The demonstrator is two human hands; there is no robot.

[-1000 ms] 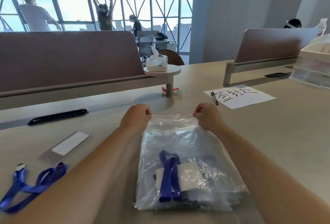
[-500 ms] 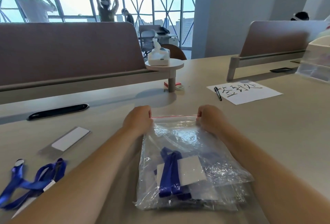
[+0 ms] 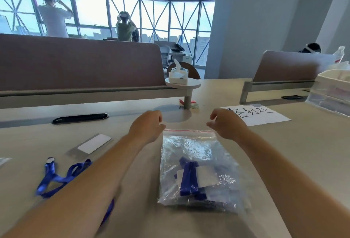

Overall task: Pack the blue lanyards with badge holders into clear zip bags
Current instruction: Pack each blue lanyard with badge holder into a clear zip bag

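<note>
So the clear zip bag (image 3: 197,165) is lying flat on the tan table (image 3: 284,152), centre of the frame, red zip strip (image 3: 189,130) along its far edge. Inside, toward the lower end, there's a folded blue lanyard (image 3: 189,180) with a white badge holder (image 3: 207,177) tucked against it.

Left hand (image 3: 146,125) sits just beside the bag's upper left corner, fingers loosely curled, gripping nothing. Right hand (image 3: 226,124) is at the upper right corner, fingers spread a bit, also empty.

Lower left of the frame: a second blue lanyard (image 3: 56,177) loose on the table, with a spare badge holder (image 3: 92,144) just above it.
</note>
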